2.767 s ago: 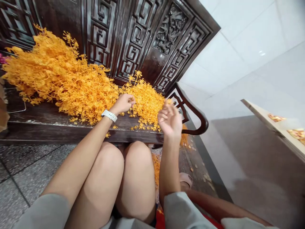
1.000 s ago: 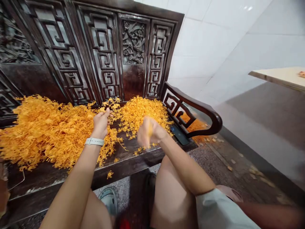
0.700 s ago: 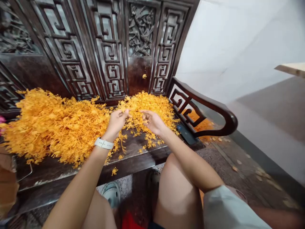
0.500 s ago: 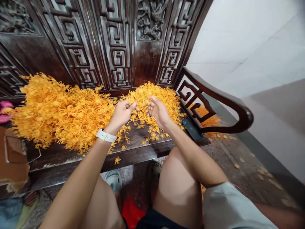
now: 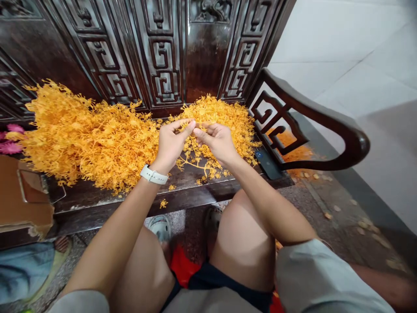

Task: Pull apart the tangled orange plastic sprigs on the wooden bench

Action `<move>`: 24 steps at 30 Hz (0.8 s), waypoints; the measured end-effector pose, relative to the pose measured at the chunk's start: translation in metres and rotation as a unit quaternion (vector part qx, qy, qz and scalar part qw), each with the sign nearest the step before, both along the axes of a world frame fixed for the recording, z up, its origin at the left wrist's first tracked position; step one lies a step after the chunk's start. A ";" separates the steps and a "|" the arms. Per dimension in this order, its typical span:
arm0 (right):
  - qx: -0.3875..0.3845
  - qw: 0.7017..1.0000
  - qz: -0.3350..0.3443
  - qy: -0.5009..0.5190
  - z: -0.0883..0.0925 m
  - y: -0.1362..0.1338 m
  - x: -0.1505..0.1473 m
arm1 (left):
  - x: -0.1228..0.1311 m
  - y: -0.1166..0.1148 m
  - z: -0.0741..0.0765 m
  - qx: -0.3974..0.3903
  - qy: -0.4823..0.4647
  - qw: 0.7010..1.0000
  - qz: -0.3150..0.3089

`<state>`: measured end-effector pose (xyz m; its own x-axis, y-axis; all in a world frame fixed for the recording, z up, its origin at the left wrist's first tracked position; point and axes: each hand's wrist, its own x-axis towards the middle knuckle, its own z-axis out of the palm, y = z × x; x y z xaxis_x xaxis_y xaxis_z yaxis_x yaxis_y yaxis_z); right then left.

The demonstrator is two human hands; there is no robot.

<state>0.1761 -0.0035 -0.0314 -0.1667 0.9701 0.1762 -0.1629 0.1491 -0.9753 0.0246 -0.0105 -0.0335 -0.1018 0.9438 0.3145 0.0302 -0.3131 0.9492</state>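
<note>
My left hand [image 5: 172,142], with a pale watch [image 5: 153,175] at its wrist, is closed in a pinch over the bench. Its thumb and forefinger hold a small orange plastic flower piece [image 5: 184,127], partly covered by the fingers. My right hand [image 5: 219,142] meets it fingertip to fingertip, also pinched on orange plastic flower material; its exact shape is hidden. Below the hands a thin orange stem [image 5: 195,165] with small blossoms shows. A large orange flower heap [image 5: 97,143] lies left of my hands, and a smaller orange heap [image 5: 233,119] lies just behind them.
The dark wooden bench [image 5: 130,202] has a carved back and a curved armrest [image 5: 339,126] at right. A dark phone-like slab [image 5: 269,165] lies beside the armrest. At left are a torn cardboard box [image 5: 26,195], pink flowers [image 5: 11,141] and another person's foot [image 5: 61,244].
My hands have come together, with the right fingers closing from a loose spread to a pinch at the left fingertips. The view has shifted slightly, tilting downward.
</note>
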 end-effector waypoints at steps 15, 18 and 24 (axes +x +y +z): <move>0.168 0.830 0.478 -0.233 0.058 -0.064 -0.010 | -0.073 0.045 -0.006 -0.074 0.030 0.988 0.135; 0.227 0.948 0.054 -0.218 0.061 -0.038 0.009 | -0.060 0.033 -0.002 -0.053 0.068 0.995 0.054; 0.021 0.996 0.083 -0.007 0.049 -0.035 0.007 | -0.048 0.018 0.010 -0.044 0.128 0.991 -0.006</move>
